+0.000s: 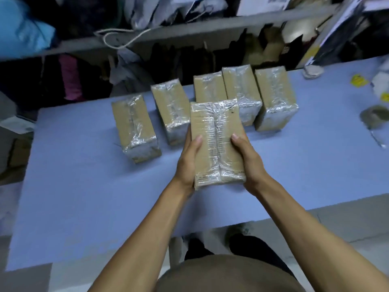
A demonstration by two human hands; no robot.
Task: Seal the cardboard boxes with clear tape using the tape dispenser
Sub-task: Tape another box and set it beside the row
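I hold a taped cardboard box [216,142] above the blue table [84,186], clear tape running along its middle seam and round both ends. My left hand [188,163] grips its left side with the thumb on top. Gripping the right side the same way is my right hand [247,163]. Behind it, several more taped boxes stand in a row: one at the left [134,127], one beside it [171,108], and others to the right [275,98]. A roll of clear tape [376,119] lies blurred at the table's right edge.
A grey shelf [189,32] crowded with bags and packages runs along the far side of the table. Yellow stickers [357,81] and white wrappings [381,81] lie at the back right. The floor shows beyond the table's near edge.
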